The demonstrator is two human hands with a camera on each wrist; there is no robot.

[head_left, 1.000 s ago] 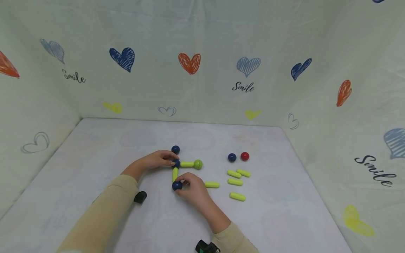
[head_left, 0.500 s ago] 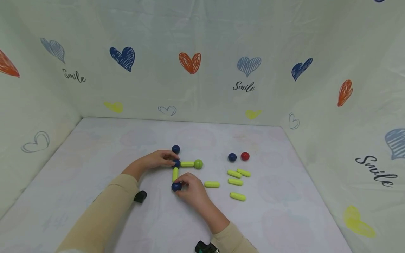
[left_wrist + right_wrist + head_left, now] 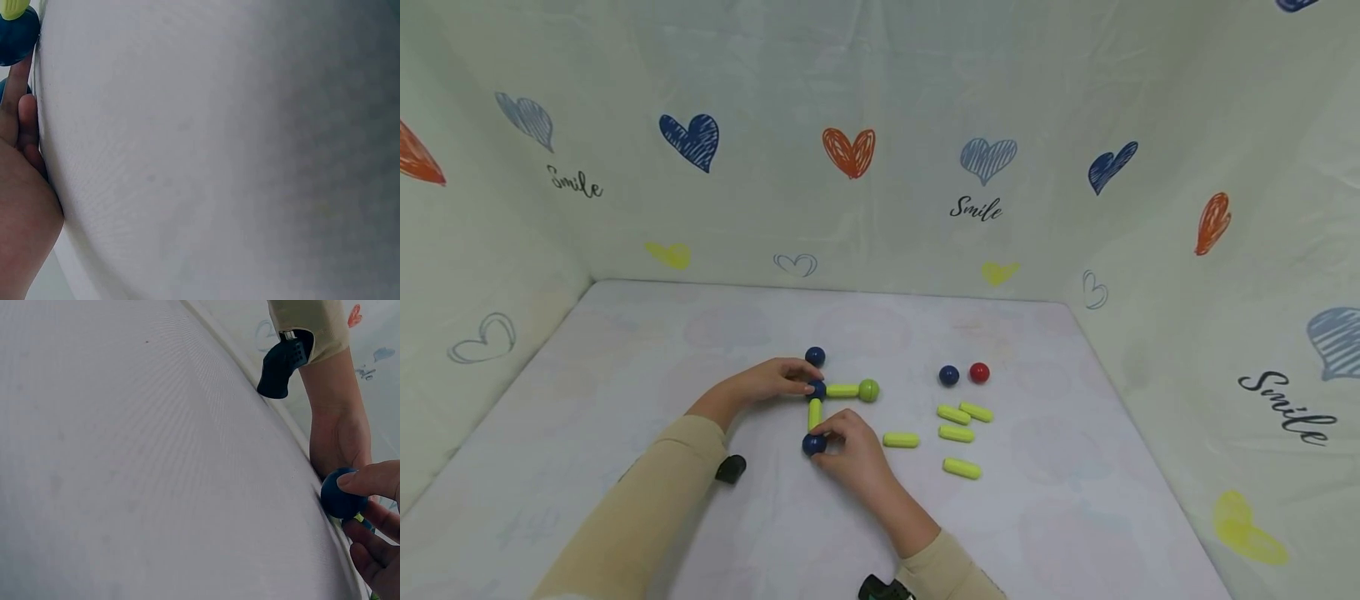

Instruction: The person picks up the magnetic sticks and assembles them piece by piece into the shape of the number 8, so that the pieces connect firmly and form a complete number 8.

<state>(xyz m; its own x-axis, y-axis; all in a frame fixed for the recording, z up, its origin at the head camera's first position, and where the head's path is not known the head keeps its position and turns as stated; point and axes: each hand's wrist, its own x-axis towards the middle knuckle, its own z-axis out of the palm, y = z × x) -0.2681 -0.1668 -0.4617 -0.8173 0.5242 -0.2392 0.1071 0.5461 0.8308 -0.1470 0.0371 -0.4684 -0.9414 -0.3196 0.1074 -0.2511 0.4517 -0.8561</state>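
My left hand (image 3: pixel 769 379) holds a dark blue ball (image 3: pixel 817 390) between thumb and fingers on the table. A yellow-green rod (image 3: pixel 842 390) runs right from that ball to a green ball (image 3: pixel 868 390). A second yellow-green rod (image 3: pixel 815 413) extends toward me to another blue ball (image 3: pixel 813 444). Thumb and fingertips of my right hand (image 3: pixel 856 454) pinch this nearer ball, also seen in the right wrist view as a blue ball (image 3: pixel 343 493). Just behind my left fingers rests a loose blue ball (image 3: pixel 815 357). In the left wrist view, my hand (image 3: pixel 25 187) shows only at the left edge.
To the right lie a blue ball (image 3: pixel 949 376), a red ball (image 3: pixel 979 372) and several loose yellow-green rods (image 3: pixel 956 433). One rod (image 3: pixel 901 440) lies close beside my right hand. The white-covered table (image 3: pixel 1060 500) meets a heart-printed curtain (image 3: pixel 910 233) at the back.
My right hand has shifted slightly left and toward me with the nearer blue ball, turning the rod closer to straight. The left hand stays in place.
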